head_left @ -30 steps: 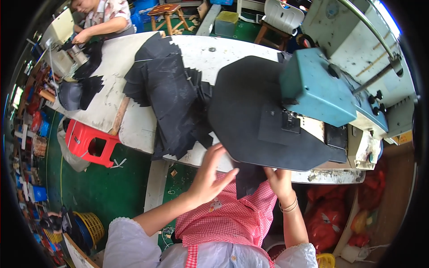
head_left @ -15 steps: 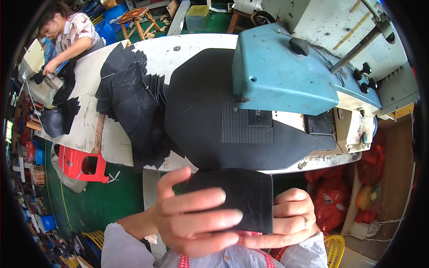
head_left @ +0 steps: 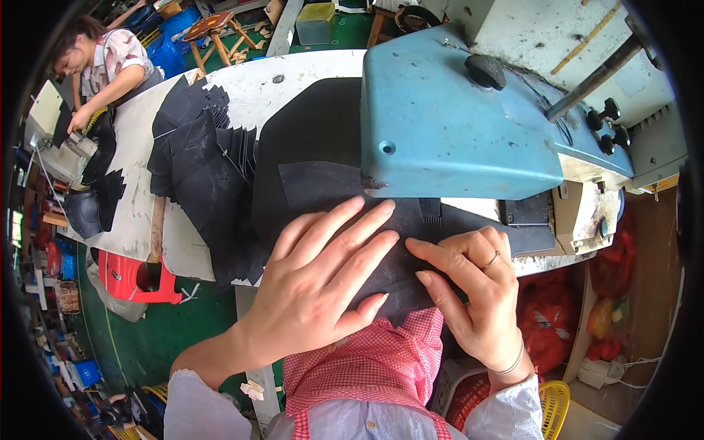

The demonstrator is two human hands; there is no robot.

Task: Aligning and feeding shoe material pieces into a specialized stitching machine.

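Note:
A black flat piece of sheet material [head_left: 323, 183] lies over a larger black board, its far edge reaching the blue press-like machine head [head_left: 455, 121]. My left hand [head_left: 315, 271] lies flat on this piece, fingers stretched toward the machine. At the piece's near right part is my right hand [head_left: 473, 286], index fingertip and thumb apart and touching the piece; its other fingers are bent and partly hidden. The black board [head_left: 315, 110] extends on both sides beneath the machine head. Part of the ridged black plate [head_left: 431, 213] shows beyond my fingers.
Stacked black pieces [head_left: 202, 158] lie on the white table [head_left: 293, 70] at the left. A co-worker [head_left: 110, 73] handles a dark piece at another machine, far left. A red stool [head_left: 136, 279] stands below the table; red bags [head_left: 546, 323] sit at lower right.
The black piece has moved from in front of my body forward onto the board, toward the machine head. My left hand has flattened on it; my right hand has shifted from its side to its top.

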